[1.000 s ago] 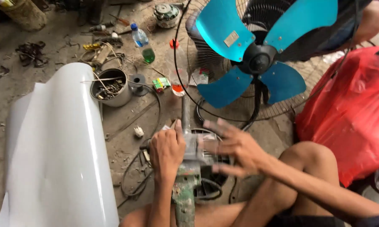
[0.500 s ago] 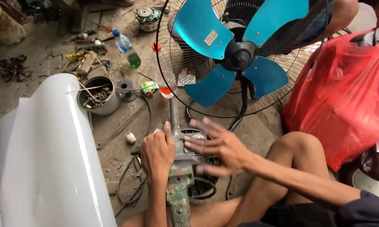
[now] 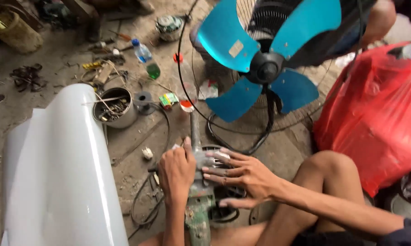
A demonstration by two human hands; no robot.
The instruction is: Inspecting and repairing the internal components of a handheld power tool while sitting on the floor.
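Note:
A worn green-and-grey power tool lies lengthwise on the concrete floor between my knees, a metal rod running forward from its head. My left hand is wrapped on the tool's left side near the head. From the right, my right hand lies with spread fingers over the tool's grey head and a round black part beneath it. A blue-bladed fan with an open wire guard stands just beyond the rod's tip.
A curved white sheet lies at the left. A metal tin of scrap bits, a plastic bottle and small tools lie beyond it. A red plastic bag sits right. Black cable loops by the tool.
My right hand has settled flatter onto the tool's head, fingers reaching left toward the left hand. The view has shifted slightly; the left hand keeps its grip.

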